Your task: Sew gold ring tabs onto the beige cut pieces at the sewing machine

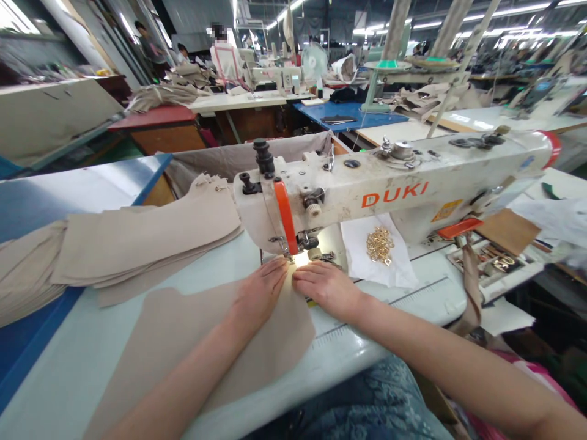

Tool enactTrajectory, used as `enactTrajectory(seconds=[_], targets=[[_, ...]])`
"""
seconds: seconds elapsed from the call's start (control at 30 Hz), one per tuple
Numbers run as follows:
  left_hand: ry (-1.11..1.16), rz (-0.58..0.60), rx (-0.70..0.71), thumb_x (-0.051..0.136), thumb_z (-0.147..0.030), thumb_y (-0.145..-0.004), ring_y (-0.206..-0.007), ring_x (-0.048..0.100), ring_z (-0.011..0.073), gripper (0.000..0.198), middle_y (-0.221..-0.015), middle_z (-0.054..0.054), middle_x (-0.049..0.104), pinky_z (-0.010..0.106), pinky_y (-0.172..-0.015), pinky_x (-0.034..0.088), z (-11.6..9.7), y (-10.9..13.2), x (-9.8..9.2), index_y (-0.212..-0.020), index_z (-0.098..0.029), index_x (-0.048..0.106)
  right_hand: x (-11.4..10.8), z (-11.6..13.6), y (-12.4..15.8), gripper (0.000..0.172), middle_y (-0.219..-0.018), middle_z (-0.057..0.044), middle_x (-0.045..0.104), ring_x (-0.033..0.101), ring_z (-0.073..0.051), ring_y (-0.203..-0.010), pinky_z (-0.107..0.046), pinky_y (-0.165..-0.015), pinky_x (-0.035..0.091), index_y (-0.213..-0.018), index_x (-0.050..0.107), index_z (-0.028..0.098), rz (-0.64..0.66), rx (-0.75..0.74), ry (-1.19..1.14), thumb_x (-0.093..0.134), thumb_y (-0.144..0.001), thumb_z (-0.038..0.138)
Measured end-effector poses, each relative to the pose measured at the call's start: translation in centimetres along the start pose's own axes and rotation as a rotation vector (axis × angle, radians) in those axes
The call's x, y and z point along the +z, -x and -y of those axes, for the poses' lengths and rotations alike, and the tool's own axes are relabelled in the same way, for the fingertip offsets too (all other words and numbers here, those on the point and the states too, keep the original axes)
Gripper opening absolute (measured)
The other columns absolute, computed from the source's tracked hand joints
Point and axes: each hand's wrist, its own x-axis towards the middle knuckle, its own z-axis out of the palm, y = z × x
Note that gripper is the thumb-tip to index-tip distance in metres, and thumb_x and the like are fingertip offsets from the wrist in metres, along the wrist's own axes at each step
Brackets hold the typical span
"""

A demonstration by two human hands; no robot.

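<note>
Head view: my left fingers (270, 269) and right fingers (314, 274), flat, close-set, seemingly steady the fabric panel (177, 327) at the sewing machine (342, 183).

Both hands (257, 294) lie close together before a white sewing machine (339, 192), the left on beige fabric (183, 327).

Sewing workshop: a machine (339, 189) (marked DUKI), fabric (151, 244) stacked at the left edge of the table (68, 366), worktables (316, 113) and tube lights (523, 10) beyond.
</note>
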Motion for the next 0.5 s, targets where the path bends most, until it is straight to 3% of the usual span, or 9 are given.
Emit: enactTrajectory(seconds=[0.37, 0.5], targets=[[0.001, 0.027, 0.114, 0.032, -0.023, -0.095, -0.109, 0.06, 0.0218, 0.035, -0.108, 0.011, 0.069, 0.036, -0.095, 0.051, 0.79, -0.06, 0.19, -0.108, -0.014, 0.063, 0.23, -0.14, -0.28, 0.008, -0.104, -0.008, 0.067, 0.059, -0.019, -0.097, -0.031, -0.088, 0.045, -0.089, 0.064, 0.013, 0.021, 0.021, -0.004, 0.057, -0.089, 0.017], [0.01, 0.036, 0.087, 0.032, -0.021, -0.094, -0.108, 0.06, 0.0212, 0.035, -0.106, 0.009, 0.07, 0.036, -0.095, 0.051, 0.98, -0.19, 0.34, -0.107, -0.016, 0.064, 0.26, -0.22, -0.37, 0.009, -0.105, -0.009, 0.067, 0.06, -0.019, -0.098, -0.031, -0.086, 0.045, -0.089, 0.063, 0.013, 0.022, 0.029, -0.003, 0.055, -0.09, 0.018]])
